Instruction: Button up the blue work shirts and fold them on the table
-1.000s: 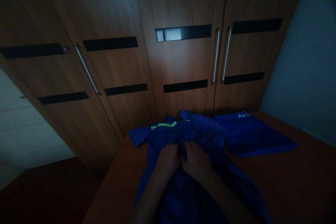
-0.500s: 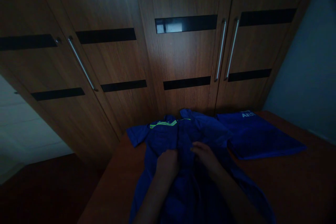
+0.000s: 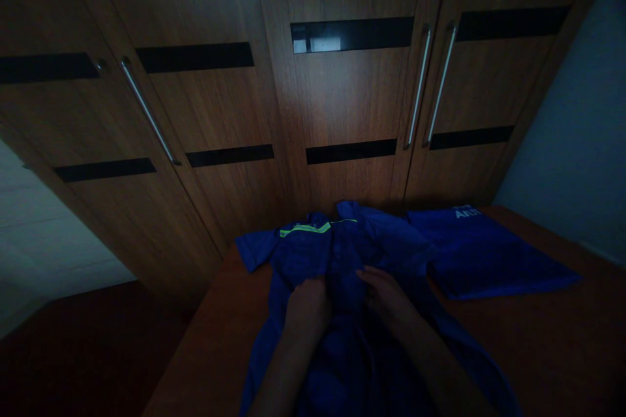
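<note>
A dark blue short-sleeved work garment (image 3: pixel 298 254) with a yellow-green reflective strip across the chest lies spread on the wooden surface, its collar toward the wardrobe. My left hand (image 3: pixel 309 305) is closed in a fist on the left half of its front opening, gripping the cloth. To the right, my right hand (image 3: pixel 384 292) pinches the other front edge, thumb and fingers together. Between my hands the front of the garment lies parted. Dim light hides the fingertips and the lower folds.
A folded blue bag or cloth (image 3: pixel 493 257) with white lettering lies right of the garment on the reddish-brown wooden surface (image 3: pixel 210 339). Behind stands a wooden wardrobe (image 3: pixel 352 98) with metal handles and black strips. A pale wall (image 3: pixel 562 143) closes off the right side.
Both hands keep nearly the same place on the garment, the left shifting very slightly left. The view has tilted a little, moving the wardrobe handles slightly.
</note>
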Tool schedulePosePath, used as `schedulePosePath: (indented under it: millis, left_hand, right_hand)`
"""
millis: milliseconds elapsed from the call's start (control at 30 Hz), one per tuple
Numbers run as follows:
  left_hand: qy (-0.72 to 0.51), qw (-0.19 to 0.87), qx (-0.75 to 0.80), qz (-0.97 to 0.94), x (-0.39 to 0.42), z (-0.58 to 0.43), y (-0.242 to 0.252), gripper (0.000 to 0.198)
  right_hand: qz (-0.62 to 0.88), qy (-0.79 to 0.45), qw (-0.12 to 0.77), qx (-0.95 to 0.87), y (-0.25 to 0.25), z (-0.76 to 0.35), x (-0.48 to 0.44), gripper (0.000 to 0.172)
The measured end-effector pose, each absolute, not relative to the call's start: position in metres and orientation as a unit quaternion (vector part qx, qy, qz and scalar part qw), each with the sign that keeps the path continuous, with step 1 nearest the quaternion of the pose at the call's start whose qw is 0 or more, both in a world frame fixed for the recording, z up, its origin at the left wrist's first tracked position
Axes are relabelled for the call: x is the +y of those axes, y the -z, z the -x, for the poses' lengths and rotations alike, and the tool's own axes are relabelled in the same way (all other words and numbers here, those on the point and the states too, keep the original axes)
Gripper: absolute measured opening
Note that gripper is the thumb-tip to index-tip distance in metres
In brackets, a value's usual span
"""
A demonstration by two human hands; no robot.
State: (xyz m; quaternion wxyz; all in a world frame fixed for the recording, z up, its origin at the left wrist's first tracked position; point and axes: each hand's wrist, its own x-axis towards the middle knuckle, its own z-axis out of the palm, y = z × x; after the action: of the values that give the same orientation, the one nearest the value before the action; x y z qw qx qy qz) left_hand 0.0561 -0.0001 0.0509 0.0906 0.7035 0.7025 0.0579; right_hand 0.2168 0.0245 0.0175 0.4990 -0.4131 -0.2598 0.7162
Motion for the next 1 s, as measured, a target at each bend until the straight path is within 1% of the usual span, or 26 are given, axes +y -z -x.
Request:
schedulePosePath:
  millis: [167,367,500,633,667,767,833,1000]
  left_hand:
    - [-0.101,0.127,0.689,-0.707,0.003,-0.044,-0.05,0.024]
    - [-0.151,0.189,0.662,-0.709,0.007,-0.036,-0.04,0.022]
    - [-0.192,0.208,0.652,-0.704,0.008,-0.034,-0.039,0.02]
    - [-0.249,0.225,0.637,-0.694,0.011,-0.031,-0.042,0.017]
    - [-0.285,0.256,0.631,-0.674,0.012,-0.031,-0.042,0.014]
    - [-0.408,0.4,0.593,-0.567,0.013,-0.034,-0.044,0.004]
    - [-0.447,0.469,0.568,-0.508,0.013,-0.037,-0.046,0.01]
    - [-0.508,0.562,0.513,-0.403,0.008,-0.049,-0.049,0.023]
  right_hand:
    - [0.402,-0.715,0.492,-0.292,-0.018,-0.217,0.022,0.033]
    - [0.304,-0.737,0.479,-0.368,-0.017,-0.216,0.021,0.031]
    - [0.322,-0.742,0.483,-0.335,-0.017,-0.215,0.022,0.031]
    - [0.346,-0.736,0.494,-0.307,-0.021,-0.213,0.02,0.036]
    - [0.345,-0.735,0.493,-0.311,-0.021,-0.213,0.02,0.036]
    - [0.34,-0.736,0.486,-0.327,-0.021,-0.214,0.021,0.036]
    - [0.334,-0.739,0.481,-0.333,-0.021,-0.215,0.022,0.036]
    - [0.312,-0.727,0.48,-0.379,-0.025,-0.215,0.02,0.035]
